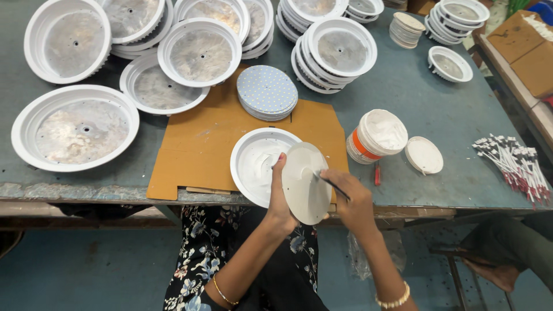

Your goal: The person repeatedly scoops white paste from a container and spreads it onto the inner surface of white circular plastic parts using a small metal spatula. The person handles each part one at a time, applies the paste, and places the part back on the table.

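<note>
My left hand (280,198) holds a round white disc (306,182) tilted up by its left edge, just over the table's front edge. My right hand (352,198) grips a thin dark brush (332,184) whose tip touches the disc's face. Right behind the disc a white round housing (257,164) with white paste inside lies on a brown cardboard sheet (201,144). An open tub of white paste (377,136) stands to the right, its lid (424,155) beside it.
A stack of dotted round boards (267,92) sits on the cardboard. Many white round housings (75,126) fill the table's left and back. A bundle of wires (514,165) lies at the right edge. Another person's hand (495,273) shows at lower right.
</note>
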Motion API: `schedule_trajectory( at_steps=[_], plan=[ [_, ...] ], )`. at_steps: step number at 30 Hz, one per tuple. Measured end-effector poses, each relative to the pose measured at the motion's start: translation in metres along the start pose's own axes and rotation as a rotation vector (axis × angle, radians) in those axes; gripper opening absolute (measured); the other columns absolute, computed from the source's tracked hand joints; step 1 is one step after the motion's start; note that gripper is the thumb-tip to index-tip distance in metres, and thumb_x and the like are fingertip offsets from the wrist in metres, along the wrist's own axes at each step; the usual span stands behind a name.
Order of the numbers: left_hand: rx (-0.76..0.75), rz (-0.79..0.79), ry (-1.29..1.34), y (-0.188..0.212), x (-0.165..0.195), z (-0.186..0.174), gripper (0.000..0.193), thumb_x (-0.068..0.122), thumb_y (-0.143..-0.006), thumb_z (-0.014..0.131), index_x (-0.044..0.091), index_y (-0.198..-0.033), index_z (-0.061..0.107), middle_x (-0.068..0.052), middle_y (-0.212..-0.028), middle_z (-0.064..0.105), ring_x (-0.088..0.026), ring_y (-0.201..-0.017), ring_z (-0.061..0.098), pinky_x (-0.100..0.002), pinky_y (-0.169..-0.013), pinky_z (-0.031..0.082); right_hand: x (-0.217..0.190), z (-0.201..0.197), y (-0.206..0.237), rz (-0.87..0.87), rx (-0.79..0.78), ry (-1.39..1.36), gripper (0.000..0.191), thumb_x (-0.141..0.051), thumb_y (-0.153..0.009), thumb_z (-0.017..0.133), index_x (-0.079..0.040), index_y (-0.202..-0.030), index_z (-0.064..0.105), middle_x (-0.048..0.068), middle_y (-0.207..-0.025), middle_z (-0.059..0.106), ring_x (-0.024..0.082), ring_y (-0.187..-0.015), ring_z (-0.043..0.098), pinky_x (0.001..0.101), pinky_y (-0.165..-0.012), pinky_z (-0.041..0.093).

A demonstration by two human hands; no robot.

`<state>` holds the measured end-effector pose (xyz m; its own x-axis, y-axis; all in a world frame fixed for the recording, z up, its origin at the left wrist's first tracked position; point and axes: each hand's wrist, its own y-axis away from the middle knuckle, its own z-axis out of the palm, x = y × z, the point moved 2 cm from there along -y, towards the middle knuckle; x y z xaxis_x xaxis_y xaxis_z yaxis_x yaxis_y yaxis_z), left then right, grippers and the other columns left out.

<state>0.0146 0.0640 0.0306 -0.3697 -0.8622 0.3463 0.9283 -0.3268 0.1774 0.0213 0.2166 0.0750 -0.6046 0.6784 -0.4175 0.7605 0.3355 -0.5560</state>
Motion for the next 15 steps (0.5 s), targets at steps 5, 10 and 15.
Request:
schedule_trajectory(
  at_steps=[5, 10, 15],
  plan=[
    [-0.062, 0.1, 0.094, -0.005, 0.014, -0.004, 0.077, 0.068, -0.096, 0.042, 0.008, -0.145, 0.05, -0.012, -0.129, 0.063, -0.025, -0.116, 0.064, -0.043, -0.099, 0.053, -0.021, 0.001, 0.027, 0.029, 0.003, 0.003, 0.044, 0.014, -0.081, 0.056, -0.005, -0.117, 0.07, 0.014, -0.117, 0.074, 0.031, -0.113, 0.072, 0.038, -0.096, 0.056],
    [-0.037, 0.131, 0.018, -0.008, 0.007, -0.005, 0.077, 0.067, -0.093, 0.043, 0.01, -0.144, 0.049, -0.011, -0.127, 0.064, -0.024, -0.113, 0.065, -0.043, -0.094, 0.054, -0.012, -0.007, 0.023, 0.276, 0.015, -0.144, 0.034, 0.007, -0.091, 0.059, -0.005, -0.12, 0.073, 0.012, -0.109, 0.077, 0.021, -0.093, 0.074, 0.0319, -0.085, 0.057],
    [0.011, 0.25, -0.046, -0.011, -0.011, -0.012, 0.07, 0.061, -0.098, 0.045, 0.01, -0.146, 0.047, -0.01, -0.125, 0.06, -0.022, -0.113, 0.061, -0.043, -0.09, 0.052, -0.003, 0.007, 0.008, 0.602, -0.043, -0.119, 0.026, -0.008, -0.094, 0.067, -0.005, -0.119, 0.075, 0.013, -0.087, 0.077, 0.025, -0.068, 0.065, 0.0363, -0.062, 0.051]
  ],
)
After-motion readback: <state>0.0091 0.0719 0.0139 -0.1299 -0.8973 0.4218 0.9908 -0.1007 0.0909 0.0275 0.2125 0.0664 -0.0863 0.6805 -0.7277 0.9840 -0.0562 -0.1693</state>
